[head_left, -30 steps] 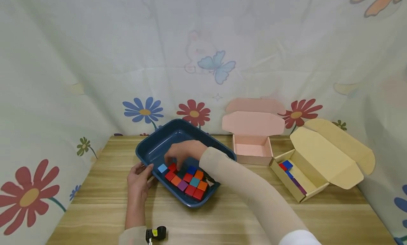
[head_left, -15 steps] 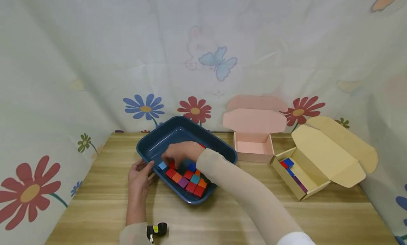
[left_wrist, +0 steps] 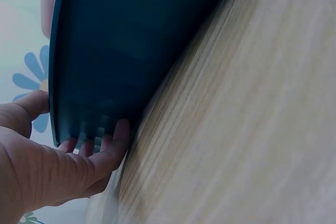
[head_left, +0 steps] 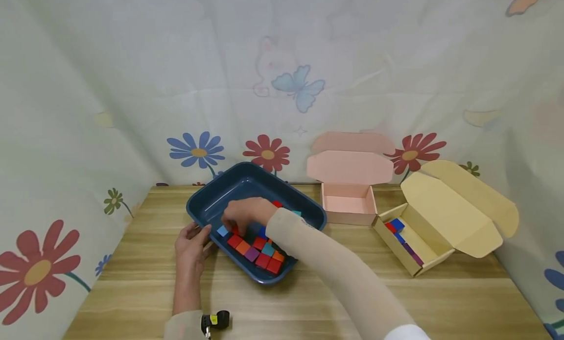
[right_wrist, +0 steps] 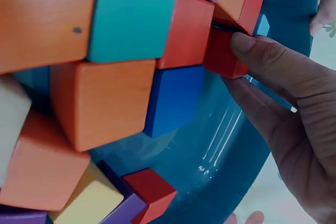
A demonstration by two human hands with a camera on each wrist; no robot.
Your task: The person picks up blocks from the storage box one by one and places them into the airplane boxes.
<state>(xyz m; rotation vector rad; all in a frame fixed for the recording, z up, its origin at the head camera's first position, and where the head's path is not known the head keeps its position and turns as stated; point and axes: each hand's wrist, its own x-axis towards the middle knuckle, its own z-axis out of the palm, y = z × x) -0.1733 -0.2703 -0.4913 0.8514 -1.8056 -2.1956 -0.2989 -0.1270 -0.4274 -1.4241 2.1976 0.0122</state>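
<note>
The blue tray (head_left: pixel 226 185) stands at an angle on the table, with several coloured cubes along its near side. At its left end my left hand (head_left: pixel 190 247) grips the wall, thumb at the rim and fingers against the outside, as the left wrist view shows. My right hand (head_left: pixel 248 213) reaches inside the tray. In the right wrist view its thumb and fingers pinch a red cube (right_wrist: pixel 220 53), close beside other cubes. A light blue cube (head_left: pixel 223 230) lies just left of those fingertips. Nearby are a purple cube (head_left: pixel 251 254) and a teal cube (head_left: pixel 268 249).
A pink box (head_left: pixel 350 217) with its lid raised stands behind the tray to the right. Farther right, an open yellow box (head_left: pixel 398 252) has red, blue and purple blocks along its left side. A floral curtain (head_left: pixel 374 60) hangs behind the wooden table (head_left: pixel 330 301).
My right hand has moved slightly left, its fingers closing in on the red cube. The right sleeve has shifted left too, uncovering cubes at the tray's far right. My left hand stays at the tray.
</note>
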